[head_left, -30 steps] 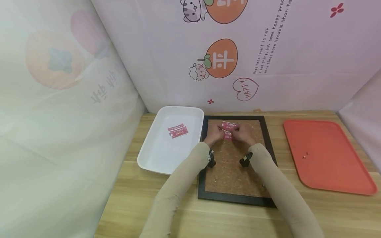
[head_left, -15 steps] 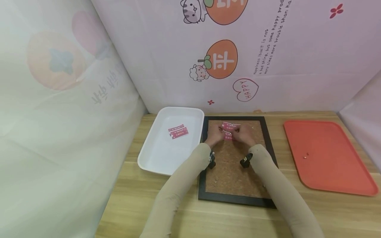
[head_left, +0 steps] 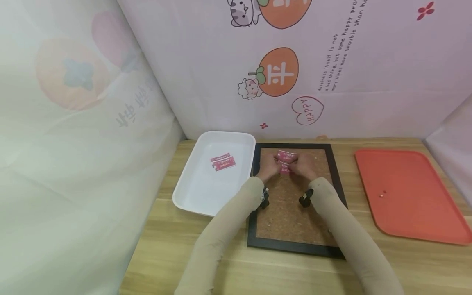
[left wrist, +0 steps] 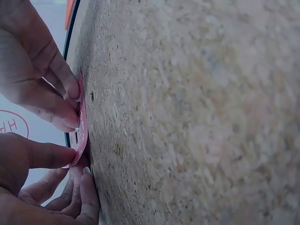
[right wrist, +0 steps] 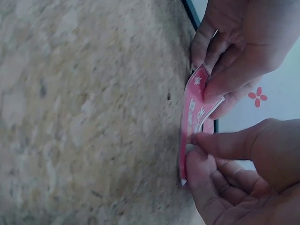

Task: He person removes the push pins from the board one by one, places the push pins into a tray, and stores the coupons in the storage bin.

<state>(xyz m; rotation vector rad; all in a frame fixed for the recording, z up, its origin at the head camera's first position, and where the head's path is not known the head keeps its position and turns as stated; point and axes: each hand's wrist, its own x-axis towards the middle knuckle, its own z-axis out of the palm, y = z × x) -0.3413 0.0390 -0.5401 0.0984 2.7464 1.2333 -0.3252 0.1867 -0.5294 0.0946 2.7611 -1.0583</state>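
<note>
In the head view both hands meet near the top of a black-framed cork board [head_left: 284,205]. My left hand [head_left: 268,167] pinches a pink printed coupon [right wrist: 190,112] by its edge, thumb on its face and fingers behind, bowing it away from the cork. My right hand [head_left: 304,167] is at the coupon's other part; thumb and index finger pinch a small pale thing, seemingly a clear pushpin [right wrist: 190,147], against it. Its point is hidden. Just above, another pink coupon [head_left: 287,155] lies on the board, partly covered by the fingers.
Left of the board a white tray [head_left: 195,192] holds two pink coupons [head_left: 223,163]. On the right lies a red tray [head_left: 409,176] with small pins [head_left: 382,195]. Small clear bits, probably pins, show low on the cork. A printed cloth wall [head_left: 221,102] stands behind.
The head view has shifted slightly, moving the scene a little to the right. Both hands stay at the coupon with almost the same grip.
</note>
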